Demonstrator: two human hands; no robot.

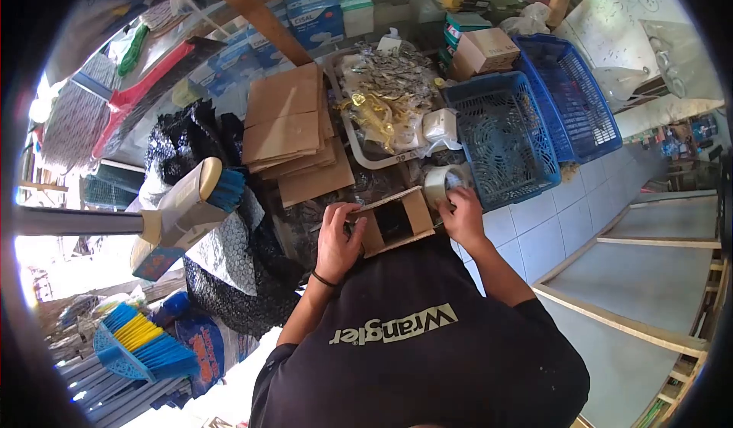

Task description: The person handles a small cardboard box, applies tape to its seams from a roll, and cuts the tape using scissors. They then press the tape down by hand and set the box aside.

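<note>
A small cardboard box [418, 213] with its top open sits close against my body, its inside dark. My left hand [340, 241] grips the box's left side, with the thumb along the edge and a dark band on the wrist. At the box's right, my right hand [464, 216] has its fingers curled at the lower rim of a roll of clear packing tape [435, 181]. Whether those fingers also pinch a loose tape end cannot be made out.
Flat cardboard pieces [282, 119] lie stacked ahead on the left, beside a tray [372, 162] of bagged gold-coloured and metal parts. Blue plastic baskets [527, 180] stand to the right. A broom [179, 218] and black bubble wrap [252, 306] crowd the left side.
</note>
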